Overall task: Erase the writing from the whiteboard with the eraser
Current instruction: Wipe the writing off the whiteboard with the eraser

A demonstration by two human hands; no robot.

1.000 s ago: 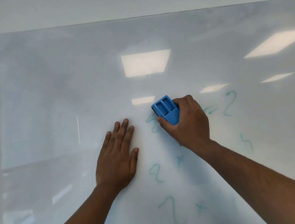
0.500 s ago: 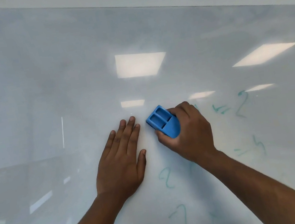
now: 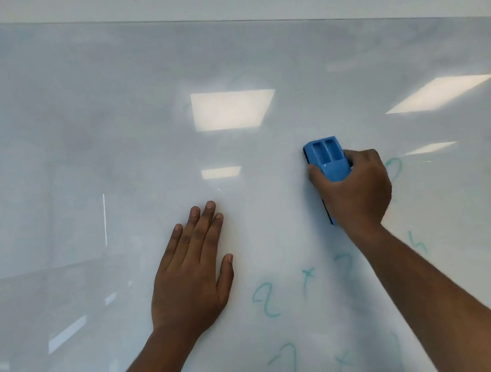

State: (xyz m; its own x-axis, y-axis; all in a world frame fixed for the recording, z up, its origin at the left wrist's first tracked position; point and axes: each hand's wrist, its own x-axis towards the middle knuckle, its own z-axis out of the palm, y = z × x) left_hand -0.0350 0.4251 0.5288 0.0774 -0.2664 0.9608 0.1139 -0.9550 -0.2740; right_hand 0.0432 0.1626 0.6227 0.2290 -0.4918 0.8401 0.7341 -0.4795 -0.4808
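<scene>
A glossy whiteboard (image 3: 69, 150) fills the view. My right hand (image 3: 357, 193) grips a blue eraser (image 3: 327, 160) and holds it upright against the board, its top end sticking out above my fingers. My left hand (image 3: 192, 275) lies flat on the board with straight fingers, to the left of the eraser. Faint teal writing (image 3: 266, 300) of twos and crosses sits below and between my hands, with more teal marks (image 3: 395, 165) just right of my right hand and at the far right edge.
The board's top edge (image 3: 242, 20) runs diagonally across the upper view with plain wall above. Ceiling lights (image 3: 231, 108) reflect in the board. The left half of the board shows only smudged haze.
My right hand has carried the eraser to the right and turned it upright. The teal marks between my hands at eraser height are gone. My left hand stays flat on the board.
</scene>
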